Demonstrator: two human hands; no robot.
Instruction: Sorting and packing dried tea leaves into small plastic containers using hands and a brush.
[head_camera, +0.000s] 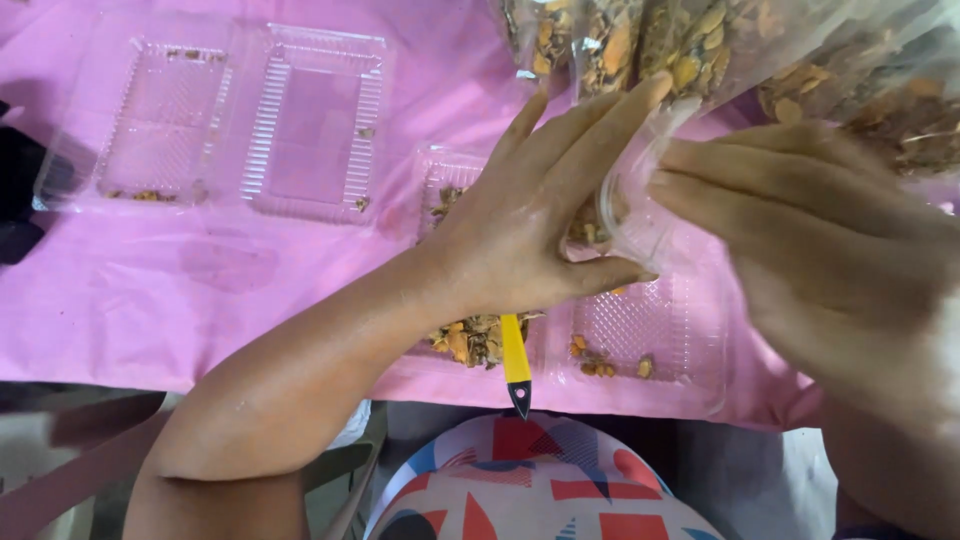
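My left hand (530, 215) and my right hand (820, 250) both grip a clear plastic bag (700, 50) full of brown and orange dried snack pieces, held above the pink table. The bag's mouth is pinched between the fingers of both hands near the middle. Beneath my hands lies an open clear hinged plastic container (660, 330) with some snack pieces in it. A yellow-handled tool with a black tip (516, 360) sticks out from the container toward me.
A second open clear hinged container (240, 120) lies at the far left on the pink tablecloth (200, 290), holding only crumbs. The table's near edge runs just in front of my lap. A dark object sits at the left edge.
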